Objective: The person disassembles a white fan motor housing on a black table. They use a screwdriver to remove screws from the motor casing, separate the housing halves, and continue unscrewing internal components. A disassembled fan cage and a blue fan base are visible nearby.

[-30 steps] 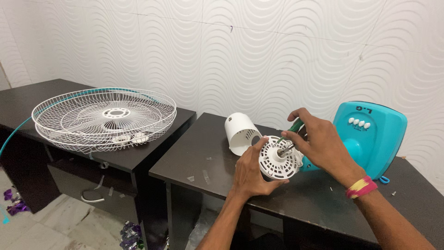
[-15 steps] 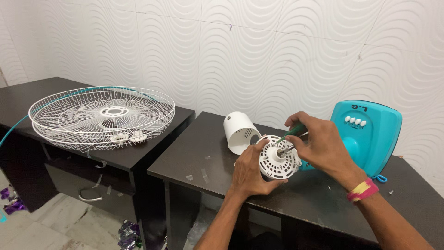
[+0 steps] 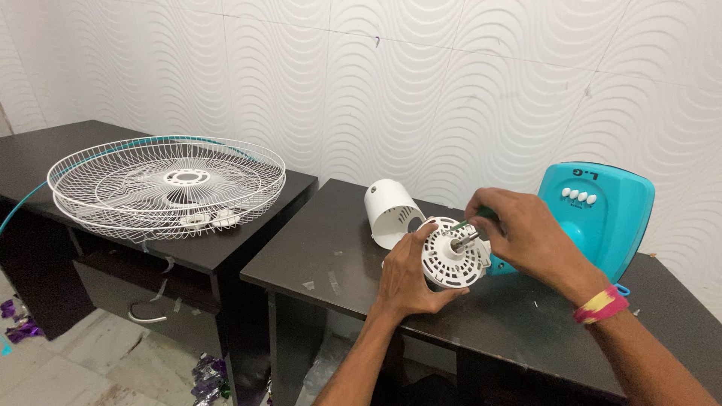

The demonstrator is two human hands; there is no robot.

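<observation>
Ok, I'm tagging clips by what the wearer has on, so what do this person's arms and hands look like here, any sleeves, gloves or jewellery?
Both forearms are bare, with no sleeves in view, and both hands are ungloved. The right hand has a band at the wrist, the wristband, striped pink and yellow. The left hand and its wrist carry nothing visible. I can see no rings or watch on either hand.

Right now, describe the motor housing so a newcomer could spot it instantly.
On the right-hand dark table, in front of the teal fan base, the left hand grips a round white motor housing. Unlike the plain white cover behind it, it has slotted vents and a metal shaft.
</observation>
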